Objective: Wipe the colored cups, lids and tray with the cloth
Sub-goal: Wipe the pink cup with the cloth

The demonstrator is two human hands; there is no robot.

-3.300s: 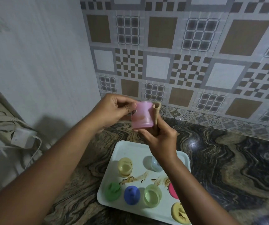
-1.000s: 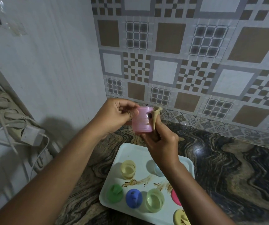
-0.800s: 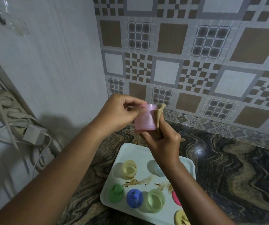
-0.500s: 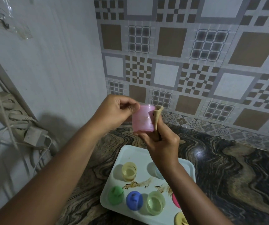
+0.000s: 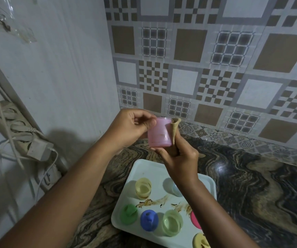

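Where glossy swirled tabletop (image 5: 251, 176) meets patterned tiles (image 5: 206, 68) | left fingers (image 5: 150, 123) pinch pink plastic cup (image 5: 159, 135) at rim | right fingers (image 5: 179, 142) clamp cloth (image 5: 174, 129) against it

Dim, cool light; soft shadows on the wall (image 5: 58, 86); edges bowed.

Dark marbled stone counter (image 5: 251, 185), swirling brown veins, one pale tray (image 5: 149, 169) lying flat on it, smeared brown
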